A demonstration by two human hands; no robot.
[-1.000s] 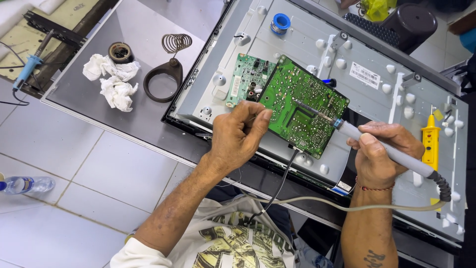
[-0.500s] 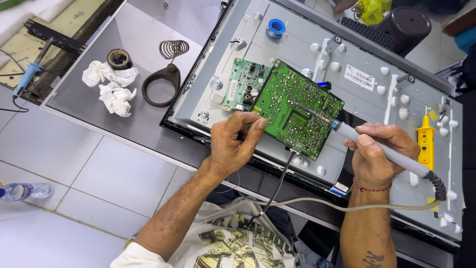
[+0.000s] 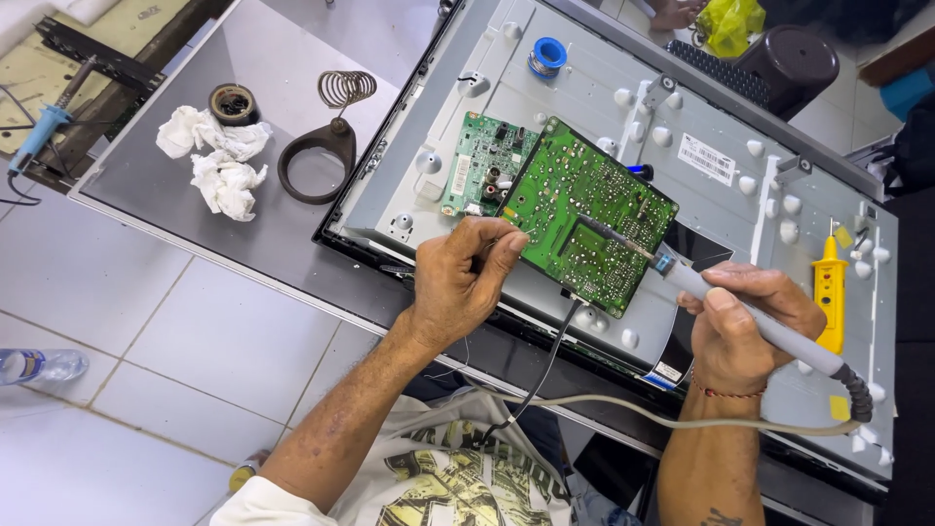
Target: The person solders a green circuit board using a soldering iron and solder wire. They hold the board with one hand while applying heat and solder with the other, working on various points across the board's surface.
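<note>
A large green circuit board [image 3: 589, 209] lies tilted on the grey metal back of a flat screen panel [image 3: 721, 205]. My left hand [image 3: 467, 278] pinches the board's near left edge with thumb and fingers. My right hand [image 3: 745, 326] grips a grey soldering iron [image 3: 750, 317], whose tip touches the middle of the board. The iron's beige cable [image 3: 623, 409] loops back toward my body. A smaller green board [image 3: 482, 166] sits just left of the large one.
Crumpled white tissue [image 3: 219, 156], a tape roll [image 3: 234, 102] and a black iron stand with a coil [image 3: 326, 146] lie on the dark table. A blue solder spool [image 3: 548, 56] and a yellow tester [image 3: 830, 292] rest on the panel. A plastic bottle [image 3: 39, 365] is on the floor.
My left hand has shifted its pinch slightly along the board's edge. The soldering iron tip stays on the board. The view has drifted a little.
</note>
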